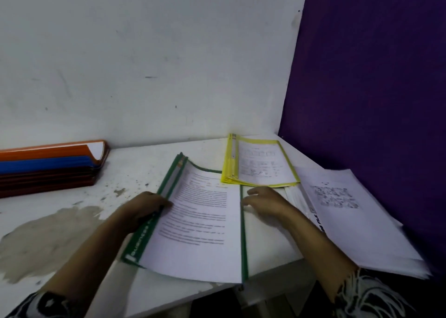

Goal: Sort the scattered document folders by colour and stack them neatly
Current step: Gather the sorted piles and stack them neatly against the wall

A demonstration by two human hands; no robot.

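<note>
A green-edged plastic folder [200,221] (clear cover, printed page beneath) is laid on the white bench [135,163], its spine gripped by the left hand [144,206]; the right hand [263,202] is rested loose-fingered at its right edge

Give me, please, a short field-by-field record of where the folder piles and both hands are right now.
Centre: green-edged plastic document folders, stacked
Behind: yellow-edged plastic folders, stacked
Right: white paper-filled folders, fanned out
Far left: orange, blue and brown folder pile
Left hand: grips green stack's spine
Right hand: rests at green stack's right edge
Surface: stained white table
</note>
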